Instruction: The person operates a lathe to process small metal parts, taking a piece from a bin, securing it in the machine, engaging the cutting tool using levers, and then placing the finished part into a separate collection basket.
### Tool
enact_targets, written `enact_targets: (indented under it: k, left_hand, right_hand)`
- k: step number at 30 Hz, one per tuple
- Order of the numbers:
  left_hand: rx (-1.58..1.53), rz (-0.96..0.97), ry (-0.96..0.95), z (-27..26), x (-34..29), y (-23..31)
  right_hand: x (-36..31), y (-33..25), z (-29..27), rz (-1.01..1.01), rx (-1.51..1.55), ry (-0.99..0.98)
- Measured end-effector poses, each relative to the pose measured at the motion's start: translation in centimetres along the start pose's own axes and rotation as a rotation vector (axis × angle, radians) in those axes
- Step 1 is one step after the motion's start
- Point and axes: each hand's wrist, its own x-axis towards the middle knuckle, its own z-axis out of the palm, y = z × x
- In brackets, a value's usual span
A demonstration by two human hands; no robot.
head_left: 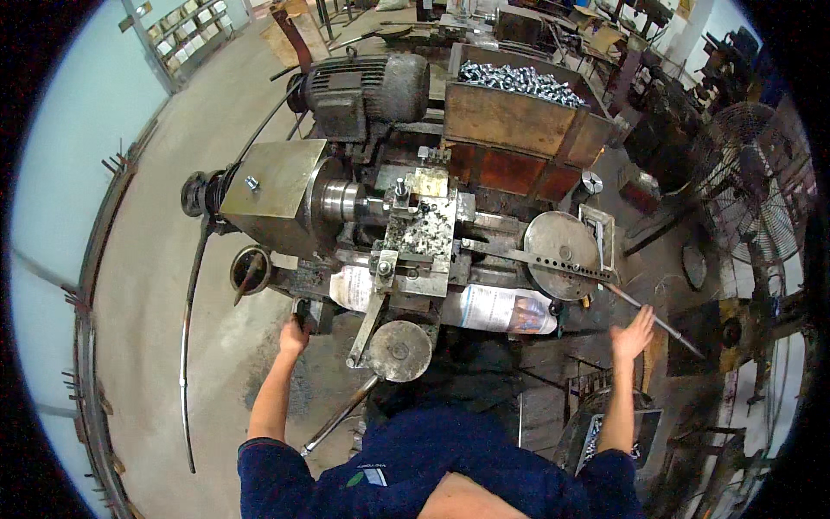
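Observation:
My left hand (294, 336) is low on the left side of a small lathe, its fingers curled round a short dark handle (301, 313). The fingertips are partly hidden. My right hand (635, 336) is spread, with its fingers against or just beside a long metal lever (664, 323) at the right end. That lever runs out from a flat bar with a row of holes (540, 259), which lies across a large round metal disc (560, 246). Between my hands is the tool slide (419, 229), strewn with dark chips, facing the chuck (337, 201).
An electric motor (372, 86) stands behind the lathe. A rusty bin (506, 121) holds many small shiny metal parts. A smaller round disc (400, 350) with a rod is close to my body. A tray of parts (644, 428) sits low right, and a fan (748, 182) stands far right.

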Motion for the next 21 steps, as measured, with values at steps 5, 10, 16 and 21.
enact_targets:
  k: [5, 10, 16, 21]
  left_hand:
    - [-0.230, 0.062, -0.450, -6.1, -0.1, -2.3]
    - [-0.328, 0.071, -0.032, -17.5, 1.1, -5.9]
    - [-0.116, 0.001, 0.415, -29.9, -2.8, -6.8]
    - [0.308, -0.400, 0.492, -20.9, -7.8, -11.1]
  right_hand:
    - [-1.0, -7.8, -6.8, -0.463, 0.537, 0.223]
    - [0.0, -24.0, -17.5, -0.782, 1.091, -0.208]
    - [-3.8, -40.9, -20.1, -1.489, 0.749, 0.117]
    - [-7.4, -48.3, -17.7, -1.478, 0.225, -0.144]
